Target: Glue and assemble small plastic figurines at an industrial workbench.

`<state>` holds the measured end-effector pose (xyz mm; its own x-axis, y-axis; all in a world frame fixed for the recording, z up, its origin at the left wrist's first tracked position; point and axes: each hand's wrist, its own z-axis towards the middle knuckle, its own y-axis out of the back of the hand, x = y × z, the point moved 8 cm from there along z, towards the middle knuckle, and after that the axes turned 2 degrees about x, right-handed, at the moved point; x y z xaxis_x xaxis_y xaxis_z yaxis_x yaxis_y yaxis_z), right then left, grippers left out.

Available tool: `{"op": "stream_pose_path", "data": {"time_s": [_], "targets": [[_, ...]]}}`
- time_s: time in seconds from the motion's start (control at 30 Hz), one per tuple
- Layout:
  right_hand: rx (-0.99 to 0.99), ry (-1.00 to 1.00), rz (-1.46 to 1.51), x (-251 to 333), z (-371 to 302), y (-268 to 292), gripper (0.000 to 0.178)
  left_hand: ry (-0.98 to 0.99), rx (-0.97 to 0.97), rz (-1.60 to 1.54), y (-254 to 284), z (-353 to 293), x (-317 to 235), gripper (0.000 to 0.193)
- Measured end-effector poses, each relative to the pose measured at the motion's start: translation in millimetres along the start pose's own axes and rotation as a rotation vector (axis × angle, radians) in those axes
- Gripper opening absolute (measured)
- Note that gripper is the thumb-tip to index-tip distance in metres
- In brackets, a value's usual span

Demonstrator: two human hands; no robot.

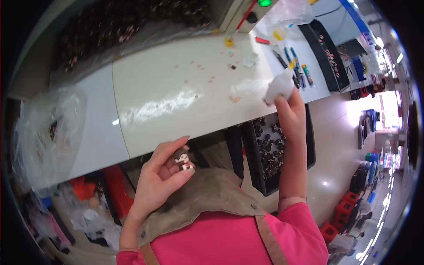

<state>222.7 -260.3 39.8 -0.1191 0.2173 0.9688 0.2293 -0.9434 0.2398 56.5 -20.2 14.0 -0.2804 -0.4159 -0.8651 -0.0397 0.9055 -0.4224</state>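
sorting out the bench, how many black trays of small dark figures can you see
2. One black tray sits below the table edge, under the right hand. Another lies on the table at upper right. Others may be hidden.

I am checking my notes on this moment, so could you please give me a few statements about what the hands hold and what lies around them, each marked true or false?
1. The left hand holds a small figurine. True.
2. The right hand is empty. False: it grips a white cloth-like wad.
3. Pens lie on the white table. True.
4. The black tray below the table edge is empty. False: it holds many small dark pieces.
5. The person wears pink sleeves. True.
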Motion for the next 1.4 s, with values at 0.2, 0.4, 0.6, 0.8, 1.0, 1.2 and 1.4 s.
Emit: {"op": "stream_pose_path", "data": {"time_s": [0.2, 0.4, 0.6, 0.8, 1.0, 1.2, 1.4], "targets": [[-0.227, 0.163, -0.399, -20.3, 69.2, 32.7, 0.029, -0.095, -0.014, 0.036, 6.2, 12.0, -11.8, 0.059], [-0.499, 0.378, -0.708, -22.7, 74.0, 54.5, 0.046, -0.189, -0.056, 0.122, 9.7, 38.0, -26.1, 0.067], [0.029, 0.318, -0.35, 34.9, -13.4, -61.9, 0.061, -0.177, -0.002, 0.017, 14.3, 48.9, -21.2, 0.081], [0.358, 0.404, -0.028, 29.3, -30.8, -150.9, 0.059, -0.163, 0.031, 0.029, 12.4, 52.3, -18.0, 0.089], [0.228, 0.494, -0.067, 27.1, -25.5, -154.1, 0.05, -0.123, 0.006, -0.003, 17.1, 55.2, -14.3, 0.089], [0.145, 0.54, -0.052, 23.1, -20.6, -160.8, 0.044, -0.076, 0.012, 0.015, 27.5, 57.5, -12.1, 0.088], [0.112, 0.584, -0.065, 18.9, -25.1, -146.8, 0.044, -0.058, 0.016, 0.086, 15.6, 58.8, -7.5, 0.086]]}}
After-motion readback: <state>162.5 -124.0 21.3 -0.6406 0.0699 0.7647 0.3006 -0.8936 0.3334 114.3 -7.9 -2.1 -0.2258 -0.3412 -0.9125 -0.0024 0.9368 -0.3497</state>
